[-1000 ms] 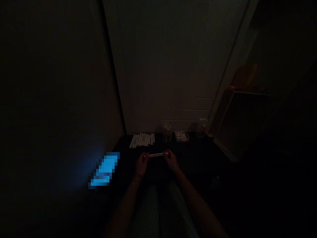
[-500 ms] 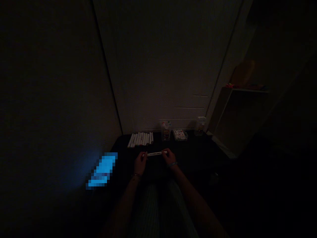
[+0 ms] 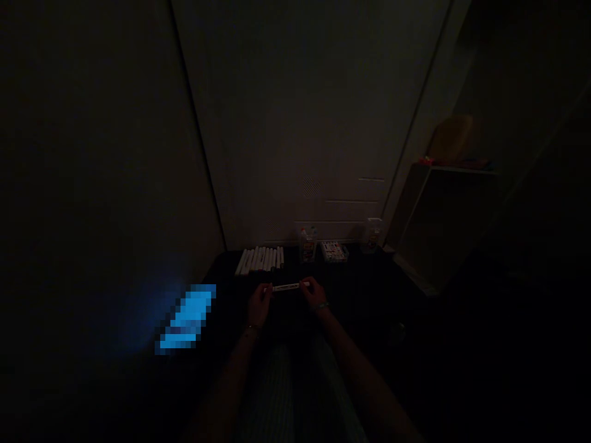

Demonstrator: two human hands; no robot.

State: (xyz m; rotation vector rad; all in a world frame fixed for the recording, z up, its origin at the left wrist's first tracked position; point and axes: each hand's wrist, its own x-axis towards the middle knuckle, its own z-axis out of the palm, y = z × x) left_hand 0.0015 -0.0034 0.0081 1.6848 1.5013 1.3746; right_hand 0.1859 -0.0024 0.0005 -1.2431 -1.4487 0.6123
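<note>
A white marker (image 3: 286, 287) with dark print along its barrel is held level above the dark table (image 3: 360, 286). My left hand (image 3: 260, 304) pinches its left end, and my right hand (image 3: 314, 293) grips the right end between thumb and fingers. Beyond my left hand, several white markers (image 3: 261, 259) lie side by side in a row. Farther back stands a clear plastic case (image 3: 308, 247) with a few coloured tips showing at its top. Beside it lies another case packed with markers (image 3: 334, 251). Dim light hides finer detail.
At the table's back right stands a clear container (image 3: 373, 234). A pixelated bright blue screen (image 3: 187, 320) glows at the left. Behind the table rises a wall (image 3: 305, 123); a cabinet (image 3: 443, 221) with items on top stands to the right.
The view has shifted very slightly. Both hands keep hold of the marker in nearly the same place.
</note>
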